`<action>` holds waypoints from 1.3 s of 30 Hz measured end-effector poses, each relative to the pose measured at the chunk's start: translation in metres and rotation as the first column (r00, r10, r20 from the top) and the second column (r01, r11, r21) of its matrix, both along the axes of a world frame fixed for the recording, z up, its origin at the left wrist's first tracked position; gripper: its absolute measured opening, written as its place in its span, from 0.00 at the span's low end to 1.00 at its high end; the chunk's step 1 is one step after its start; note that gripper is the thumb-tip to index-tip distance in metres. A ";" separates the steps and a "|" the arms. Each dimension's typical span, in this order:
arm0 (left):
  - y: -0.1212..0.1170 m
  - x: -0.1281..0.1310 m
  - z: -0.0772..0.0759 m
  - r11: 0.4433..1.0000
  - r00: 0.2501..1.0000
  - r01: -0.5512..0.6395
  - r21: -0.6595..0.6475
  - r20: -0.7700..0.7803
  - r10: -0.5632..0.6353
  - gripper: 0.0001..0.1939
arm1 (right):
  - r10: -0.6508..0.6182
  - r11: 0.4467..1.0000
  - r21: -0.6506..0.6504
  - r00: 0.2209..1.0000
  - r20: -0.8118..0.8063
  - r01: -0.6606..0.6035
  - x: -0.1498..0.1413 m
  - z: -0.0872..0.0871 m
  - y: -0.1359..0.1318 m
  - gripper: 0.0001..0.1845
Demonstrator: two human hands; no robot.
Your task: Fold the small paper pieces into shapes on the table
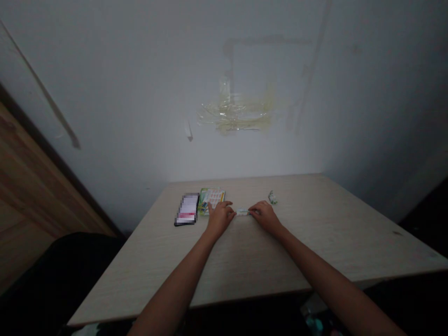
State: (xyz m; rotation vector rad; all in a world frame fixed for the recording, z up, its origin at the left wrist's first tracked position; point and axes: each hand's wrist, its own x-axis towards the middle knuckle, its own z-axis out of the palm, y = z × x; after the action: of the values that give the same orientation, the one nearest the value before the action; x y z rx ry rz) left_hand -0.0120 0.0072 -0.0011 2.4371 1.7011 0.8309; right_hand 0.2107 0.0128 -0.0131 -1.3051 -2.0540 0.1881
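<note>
Between my two hands, low over the table (245, 261), is a small flat whitish strip (242, 212) with faint green marks; its exact kind is too small to make out. My left hand (220, 215) pinches its left end between thumb and finger, the other fingers partly spread. At the opposite end, the fingertips of my right hand (266, 214) are closed on it. Just behind my left hand lies a green and white printed sheet or packet (212, 196), partly covered by the fingers. Beyond my right hand sits a small crumpled green-white wrapper (272, 198).
A phone (187, 209) with a lit, blurred screen lies left of the printed sheet. The table's far edge meets a grey wall (140, 93) bearing clear tape (241, 114). Wooden boards (35, 172) stand at the left, and a dark shape (63, 266) is beside the table.
</note>
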 end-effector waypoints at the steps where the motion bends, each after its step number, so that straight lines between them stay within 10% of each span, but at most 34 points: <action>1: 0.001 0.000 0.000 1.000 1.000 0.001 0.000 0.005 -0.001 0.08 | -0.004 1.000 -0.005 1.000 0.007 0.004 -0.001 0.000 0.000 0.10; 28: 0.007 0.002 -0.004 0.997 0.997 -0.066 -0.037 0.038 0.067 0.05 | -0.203 0.973 -0.090 0.976 0.081 0.210 -0.016 0.003 -0.002 0.09; 39: -0.003 0.001 0.003 0.969 0.969 0.231 -0.089 -0.072 -0.238 0.20 | -0.190 0.978 -0.069 0.979 0.078 0.195 -0.013 0.002 -0.005 0.09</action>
State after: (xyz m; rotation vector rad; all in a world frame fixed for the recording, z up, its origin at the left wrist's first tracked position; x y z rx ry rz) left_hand -0.0108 0.0042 0.0020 2.5830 1.4002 0.6290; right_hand 0.1973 0.0076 -0.0107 -1.5690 -1.9801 0.1356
